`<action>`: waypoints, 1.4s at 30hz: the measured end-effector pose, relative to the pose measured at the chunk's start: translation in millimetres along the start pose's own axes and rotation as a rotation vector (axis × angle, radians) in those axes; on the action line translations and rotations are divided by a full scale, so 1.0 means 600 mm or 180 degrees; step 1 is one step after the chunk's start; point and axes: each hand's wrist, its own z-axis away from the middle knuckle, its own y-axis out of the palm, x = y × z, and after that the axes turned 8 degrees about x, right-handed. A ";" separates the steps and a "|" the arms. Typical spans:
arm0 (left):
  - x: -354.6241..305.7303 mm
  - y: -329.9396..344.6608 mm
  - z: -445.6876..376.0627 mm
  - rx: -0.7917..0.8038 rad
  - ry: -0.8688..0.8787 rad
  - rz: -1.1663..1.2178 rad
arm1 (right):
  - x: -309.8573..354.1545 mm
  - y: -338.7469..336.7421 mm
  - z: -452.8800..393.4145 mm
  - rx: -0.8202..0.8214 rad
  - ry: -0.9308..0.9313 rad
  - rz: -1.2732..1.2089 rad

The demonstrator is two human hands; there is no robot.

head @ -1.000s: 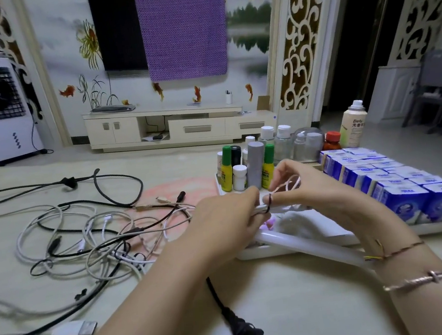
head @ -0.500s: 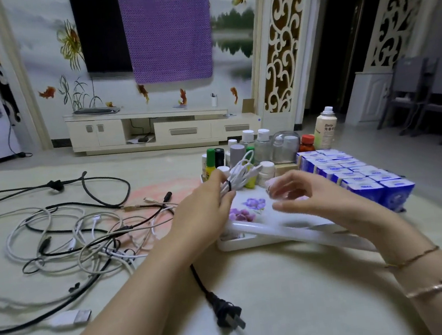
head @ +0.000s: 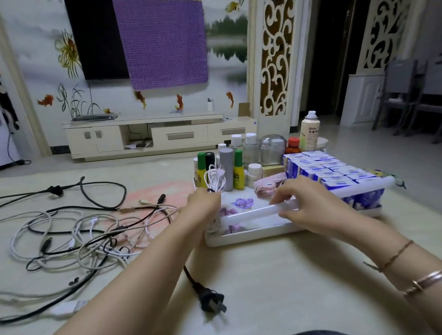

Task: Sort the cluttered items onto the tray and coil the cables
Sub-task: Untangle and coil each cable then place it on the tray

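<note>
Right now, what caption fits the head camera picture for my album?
Left hand holds a coiled white cable over the flowered tray while the right hand rests on its handle.

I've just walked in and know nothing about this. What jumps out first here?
Probably the tangle of loose cables sprawled over the floor on the left. Right of it stands a white flowered tray crowded with bottles at the back and blue boxes on its right side. The left hand holds a coiled white cable over the tray, while the right hand rests on a white tube.
</note>
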 end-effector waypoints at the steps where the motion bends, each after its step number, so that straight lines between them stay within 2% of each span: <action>1: 0.000 0.005 -0.002 -0.0006 -0.0218 -0.0253 | -0.006 0.007 -0.002 -0.0062 -0.0034 -0.0141; 3: -0.002 0.013 0.005 -0.0080 -0.0395 -0.0598 | -0.018 0.022 -0.005 -0.0172 -0.0097 -0.0364; 7: -0.006 0.025 0.002 -0.0203 -0.0359 -0.0751 | -0.025 0.034 -0.005 -0.0191 -0.0189 -0.0566; 10: -0.001 0.031 0.003 -0.0394 -0.0182 -0.0879 | -0.027 0.037 0.005 0.0021 -0.0170 -0.1036; 14: 0.012 0.047 0.009 -0.0731 0.0182 -0.1255 | -0.041 0.043 0.007 0.0045 -0.0112 -0.1628; 19: 0.019 0.049 -0.007 -0.0300 0.0567 -0.2276 | -0.054 0.032 -0.001 0.0276 -0.0179 -0.1878; 25: 0.020 0.045 -0.017 0.0469 0.0590 -0.3017 | -0.059 0.007 -0.023 0.1054 0.0103 -0.2032; 30: 0.018 0.042 -0.025 0.0674 0.0431 -0.2980 | -0.063 0.002 -0.035 0.1192 0.0343 -0.1723; 35: 0.008 0.060 -0.017 0.0481 -0.0170 -0.2717 | -0.060 0.020 -0.030 0.0781 0.0344 -0.1526; 37: 0.002 0.058 -0.015 0.0483 -0.0234 -0.2514 | -0.059 0.025 -0.030 0.0657 0.0396 -0.1409; 42: 0.014 0.064 -0.006 -0.0161 -0.0066 -0.2254 | -0.054 0.029 -0.024 0.0468 0.0466 -0.1334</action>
